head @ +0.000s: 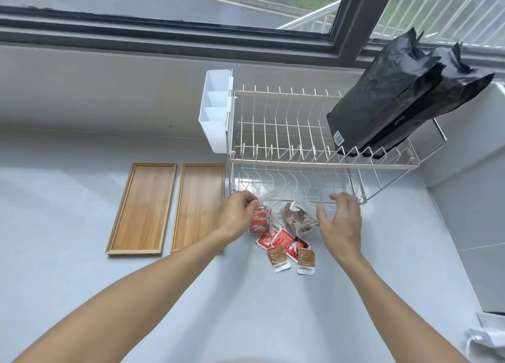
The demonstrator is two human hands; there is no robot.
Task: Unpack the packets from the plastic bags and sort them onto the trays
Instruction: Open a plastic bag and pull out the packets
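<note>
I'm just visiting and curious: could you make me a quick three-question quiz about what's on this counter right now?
1. True or false: both wooden trays already hold packets.
2. Which hand pinches the clear plastic bag? A) left hand B) right hand
3. What two colours are the loose packets lying on the counter in front of the bag?

Key
1. False; both are bare.
2. A; the right hand hovers open beside it.
3. Red packets and brown packets.
</note>
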